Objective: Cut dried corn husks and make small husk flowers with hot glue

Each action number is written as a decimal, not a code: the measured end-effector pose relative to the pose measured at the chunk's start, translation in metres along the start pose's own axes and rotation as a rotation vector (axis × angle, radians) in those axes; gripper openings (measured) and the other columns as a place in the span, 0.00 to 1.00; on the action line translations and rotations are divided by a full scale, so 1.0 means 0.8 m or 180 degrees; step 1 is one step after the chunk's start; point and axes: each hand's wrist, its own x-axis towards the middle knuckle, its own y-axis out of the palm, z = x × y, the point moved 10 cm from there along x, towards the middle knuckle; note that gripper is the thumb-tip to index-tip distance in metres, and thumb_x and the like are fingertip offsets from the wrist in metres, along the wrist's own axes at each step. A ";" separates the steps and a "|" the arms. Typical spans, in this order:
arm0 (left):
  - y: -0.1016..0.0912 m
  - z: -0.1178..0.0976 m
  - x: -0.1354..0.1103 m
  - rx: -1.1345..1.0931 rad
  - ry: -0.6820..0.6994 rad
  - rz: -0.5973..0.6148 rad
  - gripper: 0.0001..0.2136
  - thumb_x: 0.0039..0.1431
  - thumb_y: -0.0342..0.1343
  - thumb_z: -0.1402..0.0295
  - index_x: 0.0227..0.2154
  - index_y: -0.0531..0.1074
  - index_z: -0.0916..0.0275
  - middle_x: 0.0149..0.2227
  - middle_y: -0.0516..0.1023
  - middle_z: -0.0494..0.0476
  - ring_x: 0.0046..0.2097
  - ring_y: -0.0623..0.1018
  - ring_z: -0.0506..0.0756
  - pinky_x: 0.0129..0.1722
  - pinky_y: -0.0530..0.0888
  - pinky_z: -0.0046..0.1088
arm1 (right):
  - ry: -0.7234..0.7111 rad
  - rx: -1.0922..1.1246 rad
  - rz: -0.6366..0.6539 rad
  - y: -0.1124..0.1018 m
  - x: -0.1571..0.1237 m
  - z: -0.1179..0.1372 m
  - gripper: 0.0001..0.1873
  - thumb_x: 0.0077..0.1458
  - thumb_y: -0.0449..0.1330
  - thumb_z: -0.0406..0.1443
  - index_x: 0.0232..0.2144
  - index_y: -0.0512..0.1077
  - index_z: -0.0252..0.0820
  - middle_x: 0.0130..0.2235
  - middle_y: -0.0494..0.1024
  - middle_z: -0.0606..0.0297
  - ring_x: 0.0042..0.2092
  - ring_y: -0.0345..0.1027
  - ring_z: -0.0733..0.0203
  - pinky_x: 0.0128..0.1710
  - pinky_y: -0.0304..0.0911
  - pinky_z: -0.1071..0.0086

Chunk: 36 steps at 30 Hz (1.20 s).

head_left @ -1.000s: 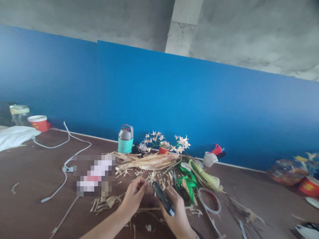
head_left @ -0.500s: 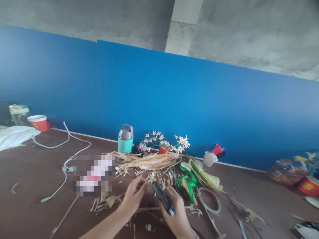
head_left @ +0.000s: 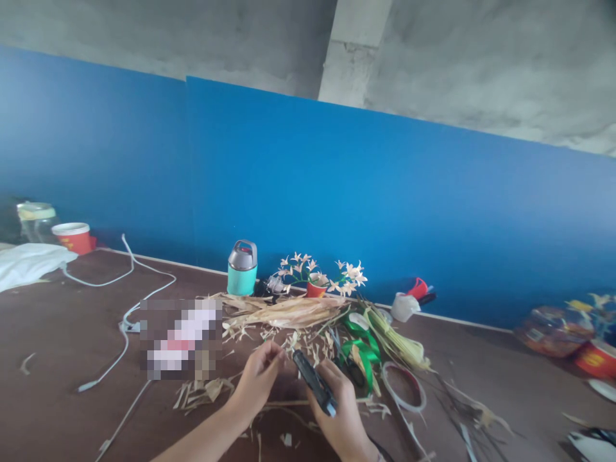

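At bottom centre of the frame, a person's right hand point(head_left: 342, 410) has its grip closed around a black tool point(head_left: 312, 380) tilted toward upper left; the left hand point(head_left: 258, 378) hovers just beside the tool's upper end, thumb and fingertips drawn together (whether that grip pinches anything is too small to tell). Pale scraps point(head_left: 208, 391) crowd the left wrist, while green ribbon point(head_left: 369, 356) and a roll of tape point(head_left: 410, 407) hem in the right; the brown surface point(head_left: 52, 417) opens wider toward lower left, past a white cable point(head_left: 128, 328). Along its far edge, before a blue partition point(head_left: 308, 179), stand a turquoise flask point(head_left: 242, 277) and a red pot point(head_left: 316, 290) of pale flowers point(head_left: 353, 274). The right fingers hide part of the tool. A pixelated patch point(head_left: 181, 339) masks whatever lies left of centre. The frame's left edge crops a white cloth point(head_left: 29, 264), its right edge a red tub point(head_left: 597, 360).
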 end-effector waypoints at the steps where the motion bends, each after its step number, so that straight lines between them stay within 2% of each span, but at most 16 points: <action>1: 0.000 0.000 0.000 -0.0008 -0.0006 -0.0003 0.15 0.52 0.51 0.55 0.20 0.64 0.62 0.21 0.64 0.48 0.26 0.65 0.51 0.27 0.62 0.25 | 0.0010 0.0008 0.0001 0.000 0.000 0.000 0.09 0.43 0.55 0.25 0.27 0.69 0.42 0.28 0.70 0.65 0.29 0.66 0.61 0.27 0.61 0.74; 12: 0.001 0.003 0.001 -0.0046 0.0039 0.0057 0.15 0.52 0.51 0.55 0.21 0.65 0.62 0.22 0.65 0.49 0.27 0.66 0.52 0.29 0.63 0.25 | 0.0142 -0.0051 0.0176 0.007 -0.002 -0.007 0.10 0.42 0.52 0.23 0.26 0.66 0.42 0.27 0.68 0.66 0.29 0.65 0.62 0.28 0.59 0.74; 27: 0.001 0.008 0.002 -0.0061 0.0001 0.0055 0.16 0.52 0.51 0.54 0.21 0.65 0.62 0.22 0.65 0.49 0.27 0.65 0.52 0.28 0.63 0.25 | -0.0047 -0.0084 0.0036 0.006 -0.006 -0.008 0.08 0.44 0.53 0.24 0.27 0.65 0.42 0.27 0.68 0.65 0.29 0.65 0.62 0.29 0.59 0.73; 36: 0.001 0.002 0.001 -0.0044 0.0027 0.0049 0.16 0.52 0.51 0.54 0.21 0.64 0.62 0.21 0.65 0.49 0.27 0.65 0.51 0.28 0.63 0.25 | 0.0065 -0.0111 0.0138 0.009 -0.004 -0.007 0.08 0.44 0.53 0.24 0.23 0.62 0.42 0.26 0.67 0.66 0.28 0.64 0.63 0.27 0.58 0.74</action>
